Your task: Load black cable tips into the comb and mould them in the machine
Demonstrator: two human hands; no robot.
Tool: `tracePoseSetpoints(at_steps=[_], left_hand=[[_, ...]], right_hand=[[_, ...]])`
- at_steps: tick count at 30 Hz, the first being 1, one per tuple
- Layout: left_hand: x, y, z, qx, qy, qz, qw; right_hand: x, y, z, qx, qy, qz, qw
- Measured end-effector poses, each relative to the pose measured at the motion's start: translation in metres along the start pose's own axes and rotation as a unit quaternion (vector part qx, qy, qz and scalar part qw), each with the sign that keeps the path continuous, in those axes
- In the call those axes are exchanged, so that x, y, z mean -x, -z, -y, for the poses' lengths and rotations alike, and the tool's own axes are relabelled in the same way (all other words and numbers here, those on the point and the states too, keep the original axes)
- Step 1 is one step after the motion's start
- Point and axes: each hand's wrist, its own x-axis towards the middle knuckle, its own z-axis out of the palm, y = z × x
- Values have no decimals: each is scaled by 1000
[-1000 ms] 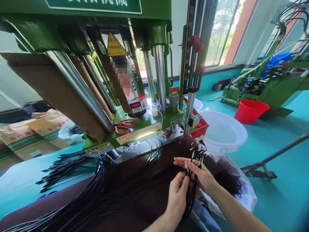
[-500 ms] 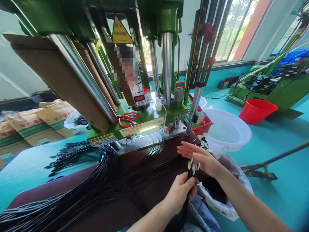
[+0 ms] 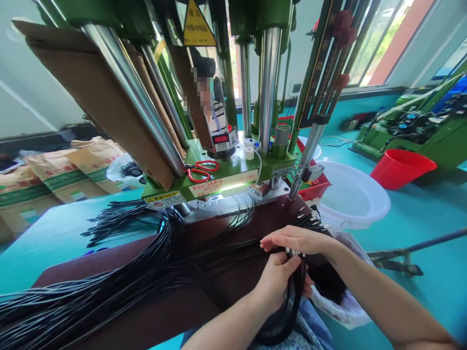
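I have the left hand (image 3: 280,278) curled around 1 bundle of cables (image 3: 298,294), thumb on the near side. The cables are thin and black, bending into a loop below the fingers; their silvery plugs (image 3: 294,252) poke out just above that thumb. My right hand (image 3: 297,238) is held flat over the plugs, fingers stretched out and close together; I cannot tell whether it touches them. Left of the fingers, loose black cables (image 3: 146,277) sprawl across the brown table (image 3: 277,208). Beyond the fingertips stands the green press (image 3: 268,165), with red-handled scissors (image 3: 203,171) on it.
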Motion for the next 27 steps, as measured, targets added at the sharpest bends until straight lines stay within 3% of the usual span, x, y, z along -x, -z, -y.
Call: tracePoseSetpoints(at_steps=[4, 7, 10, 12, 13, 15, 17, 18, 22, 25, 27], left_hand=[[-5, -2, -1, 80, -46, -31, 995], [-3, 0, -5, 91, -59, 18, 994], [1, 5, -8, 78, -47, 45, 995], [2, 9, -10, 63, -58, 7, 996], [1, 12, -11, 55, -68, -21, 996], [-1, 18, -13, 45, -94, -76, 992], [-2, 25, -15, 32, -118, -119, 985], [-3, 28, -16, 25, -131, -135, 982], [-3, 38, -19, 7, -155, -161, 975], [0, 42, -21, 14, -150, -173, 973], [1, 44, -21, 21, -149, -179, 972]], right_hand=[[-7, 1, 5, 37, 25, 11, 999], [-15, -4, 7, 72, 21, -10, 997], [-25, -13, 2, -28, -10, -84, 996], [-33, -13, -6, -110, -6, -104, 988], [-38, -10, -12, -96, 1, -124, 988], [-47, 4, -25, 50, 2, -212, 976], [-58, 22, -42, 242, -23, -309, 920], [-63, 30, -51, 298, -35, -325, 897], [-82, 44, -74, 408, -59, -274, 869], [-86, 41, -70, 451, -82, -232, 858], [-80, 38, -61, 453, -93, -188, 866]])
